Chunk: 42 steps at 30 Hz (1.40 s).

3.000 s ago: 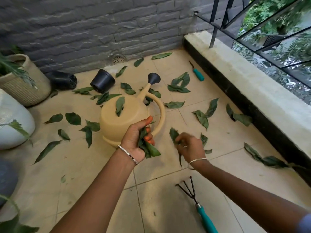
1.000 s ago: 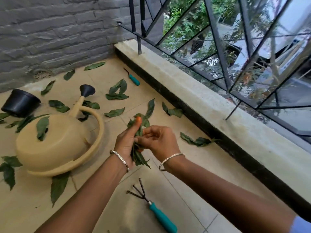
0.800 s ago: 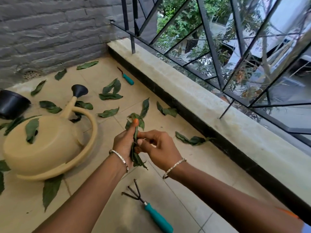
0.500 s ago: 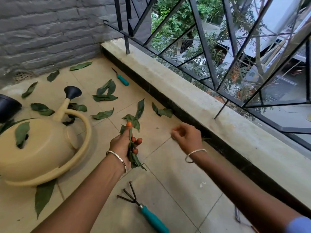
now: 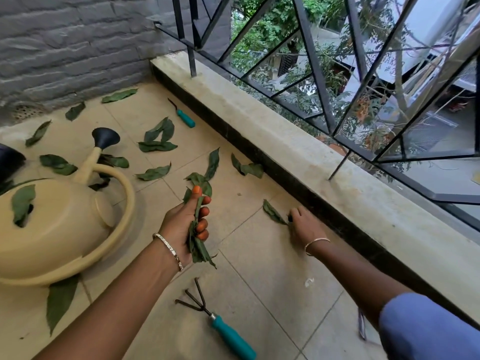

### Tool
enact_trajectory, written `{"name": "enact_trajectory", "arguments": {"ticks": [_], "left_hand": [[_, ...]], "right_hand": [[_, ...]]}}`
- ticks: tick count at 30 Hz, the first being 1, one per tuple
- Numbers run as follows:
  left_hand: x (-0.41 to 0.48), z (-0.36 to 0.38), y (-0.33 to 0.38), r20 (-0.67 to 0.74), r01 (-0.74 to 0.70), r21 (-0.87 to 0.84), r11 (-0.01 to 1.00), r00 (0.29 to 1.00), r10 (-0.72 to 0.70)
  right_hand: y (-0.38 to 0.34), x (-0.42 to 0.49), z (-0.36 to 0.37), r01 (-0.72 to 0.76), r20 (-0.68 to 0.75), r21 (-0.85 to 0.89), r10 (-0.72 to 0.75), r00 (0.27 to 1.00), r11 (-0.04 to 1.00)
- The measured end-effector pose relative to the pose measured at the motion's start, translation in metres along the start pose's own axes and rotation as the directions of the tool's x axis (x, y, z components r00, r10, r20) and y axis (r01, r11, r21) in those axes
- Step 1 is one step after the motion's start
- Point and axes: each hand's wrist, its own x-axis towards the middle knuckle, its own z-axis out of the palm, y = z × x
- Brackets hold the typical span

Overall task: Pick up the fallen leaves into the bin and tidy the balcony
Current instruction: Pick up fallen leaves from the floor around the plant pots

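Hands at work on a leaf-strewn balcony: the left hand (image 5: 185, 227) hangs above the tiled floor (image 5: 259, 281), thumb and orange-nailed fingers wrapped round one bunch of leaves (image 5: 198, 246) whose tips droop below the palm. The right hand (image 5: 305, 228) is down at the floor just beside the concrete ledge (image 5: 285, 152), fingers curled and fingertips meeting the near end of a single leaf (image 5: 272, 215); whether they pinch it or only touch it cannot be told. Each wrist wears one bracelet, and a blue sleeve (image 5: 428, 328) covers the right upper arm.

More than a dozen loose leaves (image 5: 157, 146) lie scattered over the tiles, most between the hands and the grey brick wall (image 5: 65, 48), two of them at the foot of the ledge. One beige watering can (image 5: 65, 224) sits left of the left hand, one leaf on its top and one poking out from under its near edge. Two teal-handled tools lie on the floor: a three-pronged hand rake (image 5: 215, 318) beside the left forearm and a smaller tool (image 5: 181, 116) farther off by the ledge. One black pot (image 5: 10, 162) is cut by the left edge. A black metal railing (image 5: 311, 61) stands on the ledge.
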Motion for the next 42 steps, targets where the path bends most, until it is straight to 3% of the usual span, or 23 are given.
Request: {"name": "enact_trajectory", "arguments": {"ticks": [4,8,13,17,20,25,28,32,42], "left_hand": [[-0.004,-0.006,0.002,-0.001,-0.005,-0.001,1.000,1.000,0.005],[-0.007,-0.014,0.004,-0.018,-0.011,-0.015,1.000,1.000,0.011],[-0.014,-0.031,0.009,-0.051,-0.011,-0.034,0.999,0.999,0.009],[-0.018,-0.046,0.014,-0.080,-0.019,-0.058,0.998,0.997,0.014],[-0.022,-0.055,0.016,-0.100,-0.024,-0.070,0.997,0.995,0.017],[-0.026,-0.068,0.019,-0.126,-0.038,-0.100,0.994,0.992,0.026],[-0.027,-0.077,0.021,-0.146,-0.044,-0.120,0.992,0.989,0.026],[-0.034,-0.091,0.030,-0.157,-0.050,-0.188,0.981,0.987,0.020],[-0.045,-0.152,0.036,-0.310,-0.113,-0.218,0.969,0.950,0.041]], "right_hand": [[-0.011,0.012,-0.006,-0.095,-0.035,0.215,0.105,0.994,0.972],[-0.033,0.036,-0.015,-0.043,-0.010,0.226,0.046,0.999,0.973],[-0.053,0.049,-0.009,-0.118,-0.030,0.205,0.127,0.991,0.972],[-0.055,0.048,0.003,-0.092,0.085,0.135,0.081,0.993,0.987],[-0.061,0.049,0.010,-0.082,0.095,0.116,0.071,0.993,0.990],[-0.106,0.057,0.005,-0.053,-0.025,0.285,0.063,0.998,0.957],[-0.144,0.068,-0.003,-0.036,-0.018,0.401,0.047,0.999,0.915],[-0.188,0.091,-0.006,0.000,-0.009,0.429,0.005,1.000,0.903],[-0.242,0.151,0.014,0.110,0.202,0.225,-0.157,0.967,0.968]]}}
